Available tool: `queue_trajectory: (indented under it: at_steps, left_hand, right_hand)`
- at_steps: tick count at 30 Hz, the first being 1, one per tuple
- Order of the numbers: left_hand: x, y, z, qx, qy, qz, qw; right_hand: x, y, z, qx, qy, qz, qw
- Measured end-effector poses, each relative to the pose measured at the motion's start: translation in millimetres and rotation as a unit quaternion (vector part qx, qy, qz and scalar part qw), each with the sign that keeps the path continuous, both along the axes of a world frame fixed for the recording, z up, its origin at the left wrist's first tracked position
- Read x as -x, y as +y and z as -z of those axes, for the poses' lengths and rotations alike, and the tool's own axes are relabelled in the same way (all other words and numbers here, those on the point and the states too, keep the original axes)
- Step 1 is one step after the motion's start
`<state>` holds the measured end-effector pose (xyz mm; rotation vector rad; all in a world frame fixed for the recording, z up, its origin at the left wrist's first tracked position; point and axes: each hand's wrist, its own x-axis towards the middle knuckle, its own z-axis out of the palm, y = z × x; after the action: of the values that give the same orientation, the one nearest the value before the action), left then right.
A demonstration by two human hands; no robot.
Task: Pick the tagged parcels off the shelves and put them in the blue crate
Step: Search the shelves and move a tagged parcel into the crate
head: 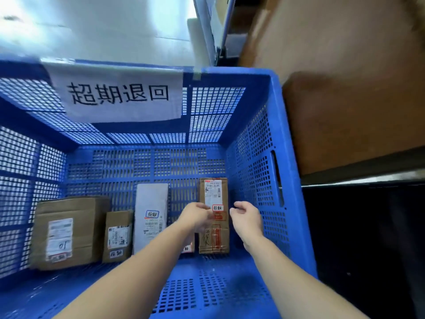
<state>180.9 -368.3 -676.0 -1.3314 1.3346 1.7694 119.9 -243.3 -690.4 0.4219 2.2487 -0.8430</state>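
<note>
Both bare arms reach down into the blue crate [259, 125], whose walls and floor are perforated plastic and whose far wall carries a white paper sign [117, 95] with large black handwritten characters. The left hand [195, 218] lies over the left edge of a narrow brown parcel [213, 215], its fingers curled and touching the cardboard beside a small red-bordered tag [217, 207] — whether they truly grip it cannot be told. The right hand [246, 218] sits at about 3 o'clock from that parcel, just off its right edge, fingers loosely curled inward and holding nothing. The parcel is a tall slim carton lying flat on the crate floor near the right wall, with a white shipping label at its far end, red-printed tape and a handwritten mark toward its near end. At 9 o'clock from it lie three more parcels in a row (each bearing a similar small tag): a white padded envelope [150, 217], a small brown box [117, 236] and, farthest left, a large brown box [69, 231] with a white label. Outside the crate, at 2 o'clock, stands a big cardboard carton [349, 116].
</note>
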Motion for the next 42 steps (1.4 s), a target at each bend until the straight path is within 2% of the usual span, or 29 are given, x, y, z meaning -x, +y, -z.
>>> queue_trajectory:
  at_steps: [10,21,30,37,42]
  left_hand:
    - [14,-6,-156,-0.016,0.093,-0.038,0.995]
    - [28,6,-301,0.009,0.176,0.012,0.984]
    - [42,42,-397,0.023,0.254,0.127,0.959]
    - [55,116,-463,-0.005,0.321,0.213,0.923]
    - [50,189,-490,-0.031,0.346,0.292,0.891]
  right_hand:
    - [4,0,-159,0.081,0.081,0.017,0.993]
    - [4,19,-289,0.166,0.138,0.106,0.971]
    - [1,57,-383,0.179,0.216,0.176,0.944]
    - [-20,135,-453,0.175,0.299,0.274,0.897]
    - [-51,206,-492,0.132,0.354,0.346,0.859]
